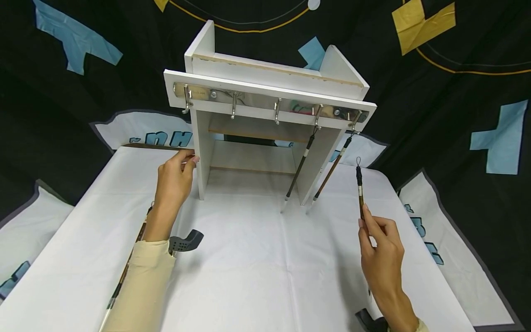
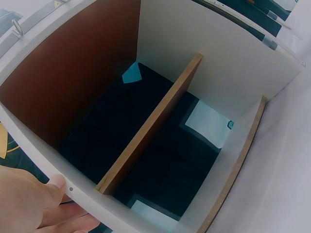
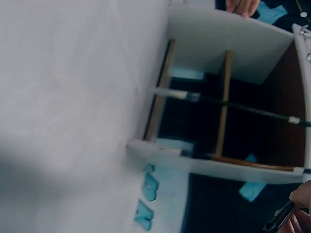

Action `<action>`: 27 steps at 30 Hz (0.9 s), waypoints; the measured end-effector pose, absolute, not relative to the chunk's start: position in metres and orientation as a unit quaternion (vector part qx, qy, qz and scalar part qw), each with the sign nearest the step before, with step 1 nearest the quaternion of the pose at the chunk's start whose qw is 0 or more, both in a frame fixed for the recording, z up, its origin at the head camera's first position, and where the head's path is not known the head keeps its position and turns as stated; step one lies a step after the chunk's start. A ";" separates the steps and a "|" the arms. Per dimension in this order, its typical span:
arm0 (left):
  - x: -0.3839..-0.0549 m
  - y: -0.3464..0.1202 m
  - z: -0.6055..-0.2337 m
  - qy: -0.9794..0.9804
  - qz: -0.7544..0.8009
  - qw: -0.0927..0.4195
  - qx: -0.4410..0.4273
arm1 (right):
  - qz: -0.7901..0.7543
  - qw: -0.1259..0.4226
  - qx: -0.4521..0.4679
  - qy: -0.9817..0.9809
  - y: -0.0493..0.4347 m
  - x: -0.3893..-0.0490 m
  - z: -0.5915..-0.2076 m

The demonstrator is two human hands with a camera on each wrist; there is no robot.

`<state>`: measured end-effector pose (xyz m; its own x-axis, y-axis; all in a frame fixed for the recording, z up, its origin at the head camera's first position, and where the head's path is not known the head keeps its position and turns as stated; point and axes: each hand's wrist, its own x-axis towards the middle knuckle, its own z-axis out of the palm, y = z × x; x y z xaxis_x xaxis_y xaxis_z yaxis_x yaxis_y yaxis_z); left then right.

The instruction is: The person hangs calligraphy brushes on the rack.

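A white shelf unit stands at the far side of the table, with a row of metal hooks along its front top. My left hand grips the front edge of its left side panel, thumb on the near face and fingers behind. Between thumb and fingertips, my right hand pinches a calligraphy brush below its dark end, loop pointing up, to the right of the shelf. From the two rightmost hooks hang a dark brush and a brown brush, tips down.
Another brush lies on the white-covered table, partly under my left forearm. Black cloth with blue and yellow tape surrounds the table. Inside the shelf runs a wood-edged crossboard.
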<state>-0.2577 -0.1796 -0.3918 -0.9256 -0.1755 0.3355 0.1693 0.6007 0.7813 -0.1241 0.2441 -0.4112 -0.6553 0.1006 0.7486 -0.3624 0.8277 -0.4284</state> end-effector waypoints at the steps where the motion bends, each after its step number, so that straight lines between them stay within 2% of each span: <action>1: -0.258 -0.180 -0.392 -0.873 -0.447 0.193 0.002 | 0.286 0.412 0.076 -0.862 0.241 -0.124 -0.409; 16: -0.259 -0.180 -0.393 -0.874 -0.446 0.193 0.000 | 0.337 0.453 0.118 -0.817 0.198 -0.132 -0.385; 27: -0.259 -0.180 -0.394 -0.874 -0.447 0.192 0.001 | 0.369 0.452 0.175 -0.793 0.158 -0.145 -0.373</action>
